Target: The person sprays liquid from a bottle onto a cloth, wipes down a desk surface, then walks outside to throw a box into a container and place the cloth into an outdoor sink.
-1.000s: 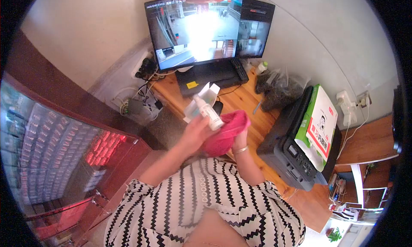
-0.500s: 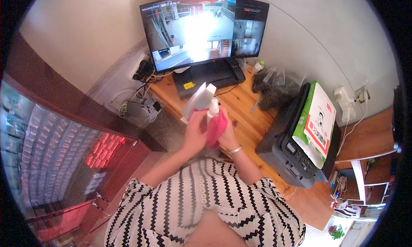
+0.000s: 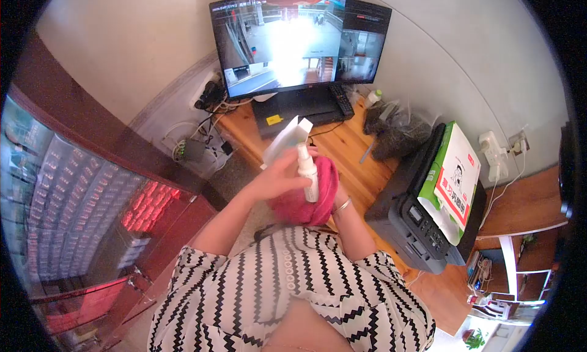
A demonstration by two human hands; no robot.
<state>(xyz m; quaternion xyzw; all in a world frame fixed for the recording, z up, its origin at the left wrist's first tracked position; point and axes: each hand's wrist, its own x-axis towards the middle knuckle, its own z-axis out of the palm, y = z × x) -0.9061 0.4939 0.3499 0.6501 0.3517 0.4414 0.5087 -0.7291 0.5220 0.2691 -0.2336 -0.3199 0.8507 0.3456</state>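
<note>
A small white spray bottle (image 3: 308, 179) stands slightly tilted between my hands, in front of my chest. My left hand (image 3: 276, 179) is closed around it, with the thumb across the near side and fingers behind. A bunched pink cloth (image 3: 329, 190) surrounds the bottle's right and lower sides. My right hand (image 3: 340, 198), a bracelet at its wrist, holds the cloth from the right; most of its fingers are hidden behind the fabric. Just beyond my left hand, an open white carton (image 3: 286, 143) is near the desk's edge.
On the wooden desk (image 3: 330, 145) are a monitor (image 3: 306, 46), a black box (image 3: 299, 112), a remote (image 3: 341, 100) and plastic bags (image 3: 400, 132). A printer (image 3: 409, 220) with a green-and-white packet (image 3: 454, 184) is at right. A red-framed glass cabinet (image 3: 92, 211) stands left.
The pink cloth has spread from a tight wrap into a larger bunch, baring more of the bottle. My left hand has shifted its grip onto the bottle. The view has shifted slightly.
</note>
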